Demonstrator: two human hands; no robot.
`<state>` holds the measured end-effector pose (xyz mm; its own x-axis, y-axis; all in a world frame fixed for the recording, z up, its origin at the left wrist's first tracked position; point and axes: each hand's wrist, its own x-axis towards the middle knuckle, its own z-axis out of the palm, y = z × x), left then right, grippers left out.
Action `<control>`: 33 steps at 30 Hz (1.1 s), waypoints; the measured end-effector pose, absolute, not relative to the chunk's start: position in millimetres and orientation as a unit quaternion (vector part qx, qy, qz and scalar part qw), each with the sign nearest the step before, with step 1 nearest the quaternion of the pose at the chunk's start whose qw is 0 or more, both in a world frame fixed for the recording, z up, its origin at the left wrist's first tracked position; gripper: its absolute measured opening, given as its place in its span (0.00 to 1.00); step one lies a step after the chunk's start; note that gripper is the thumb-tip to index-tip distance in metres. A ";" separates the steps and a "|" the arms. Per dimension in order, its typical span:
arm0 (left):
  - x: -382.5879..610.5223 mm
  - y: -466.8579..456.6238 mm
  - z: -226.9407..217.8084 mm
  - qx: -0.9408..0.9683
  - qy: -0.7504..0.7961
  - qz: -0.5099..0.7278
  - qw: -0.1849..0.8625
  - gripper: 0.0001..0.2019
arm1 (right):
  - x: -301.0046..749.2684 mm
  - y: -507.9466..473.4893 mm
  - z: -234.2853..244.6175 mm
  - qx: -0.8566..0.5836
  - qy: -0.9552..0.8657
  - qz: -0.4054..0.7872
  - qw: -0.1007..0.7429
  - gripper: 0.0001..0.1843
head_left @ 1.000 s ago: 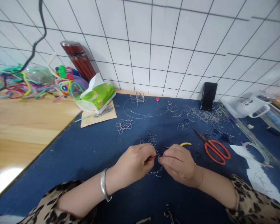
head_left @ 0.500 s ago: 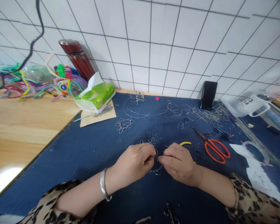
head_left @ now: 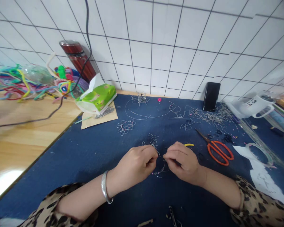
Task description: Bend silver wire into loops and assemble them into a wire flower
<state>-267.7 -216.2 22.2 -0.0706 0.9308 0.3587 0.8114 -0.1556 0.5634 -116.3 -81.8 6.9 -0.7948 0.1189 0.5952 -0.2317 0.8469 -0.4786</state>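
My left hand (head_left: 137, 164), with a silver bangle on its wrist, is closed in a pinch on a thin beaded wire ring (head_left: 159, 172). Pink beads show along the ring's lower curve, below and between my hands. My right hand (head_left: 183, 162) is also pinched at the ring's right side, its fingertips a short gap from the left ones. The exact grip points are hidden by the fingers. Short bent wire pieces (head_left: 153, 139) lie just beyond my hands. A yellow-handled tool (head_left: 189, 145) is mostly covered by my right hand.
Orange-handled scissors (head_left: 219, 151) lie to the right, near a white paper (head_left: 262, 179). A finished-looking wire flower (head_left: 126, 126), a wire tangle (head_left: 209, 115) and a phone (head_left: 211, 96) are farther back. A green tissue pack (head_left: 100, 97) and red thermos (head_left: 78, 58) stand left.
My right hand has shifted slightly right, widening the gap between the fingertips. My left hand stays put. The black cable at the upper left has swung to the right.
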 end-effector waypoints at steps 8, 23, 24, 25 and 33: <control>-267.4 -215.3 23.6 0.681 0.638 0.346 0.090 0.07 | -119.7 -75.5 12.3 -0.080 -0.845 0.482 0.220 0.11; -267.8 -214.7 21.6 0.677 0.645 0.339 0.101 0.07 | -121.2 -61.9 7.4 -0.232 -0.706 0.655 0.137 0.07; -268.1 -215.0 22.1 0.678 0.645 0.337 0.102 0.07 | -121.4 -61.4 8.8 -0.236 -0.727 0.629 0.139 0.06; -268.6 -215.4 22.8 0.679 0.646 0.334 0.103 0.07 | -121.7 -60.6 10.0 -0.240 -0.755 0.593 0.142 0.06; -273.9 -218.9 27.4 0.683 0.660 0.289 0.120 0.07 | -121.8 -43.0 11.3 -0.182 -0.910 0.354 0.115 0.06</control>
<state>-273.9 -218.9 27.4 -0.0382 0.9709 0.2365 0.8326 -0.0999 0.5447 -121.8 -43.0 11.3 -0.9070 0.4134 0.0801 0.2503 0.6822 -0.6870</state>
